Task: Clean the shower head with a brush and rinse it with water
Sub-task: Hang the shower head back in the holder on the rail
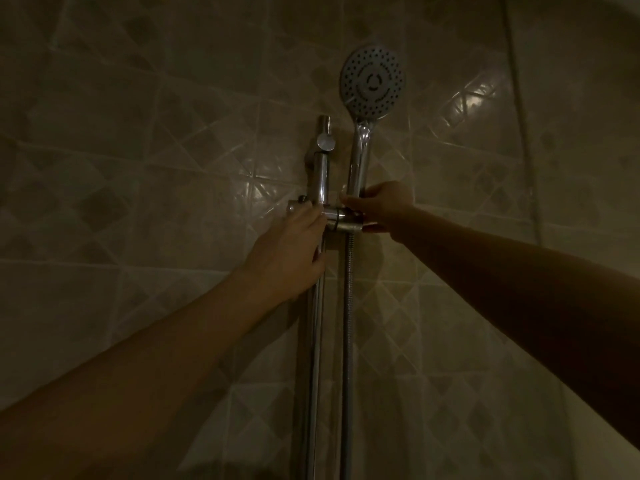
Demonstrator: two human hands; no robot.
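Dim light; detail in the shadows is poor.

Left hand [289, 247]: fingers wrapped round the upright polished chrome slide rail [321, 174] at slider level, thumb lying down the rail below. It is grasping the rail, apparently to brace it. Above this grip the rail runs up to a small round chrome knob [326, 142] near its top.

Just right of the left grip: the short chrome holder bracket [343, 221], standing out sideways from the rail, between the two hands.

Under the bracket and below both grips, the ribbed metal hose [348, 306] hangs straight down beside the rail and leaves the view at the bottom.

Round grey perforated shower head with a chrome handle [373, 81]: seated upright in the bracket, spray face toward the camera, well above both grips. Not yet lifted out.

Right hand [384, 206]: fingers and thumb closed round the foot of the handle, just above the bracket. It is clenched on the handle.

No brush in view. Cleaning is judged not started; the step in hand is likely freeing the head.

What could go wrong, as judgement only:
- The right grip sits low, with the heavy end far above it. Once clear of the bracket the head may tip over and strike the patterned beige tiled wall [138, 133].
- Polished chrome held by a few fingers could slip if wet.
- If the handle binds, a hard pull could drag the slider up the rail or strain the top mount, unless the left grip holds firm.
- The hose below may snag or tug back on the lift.
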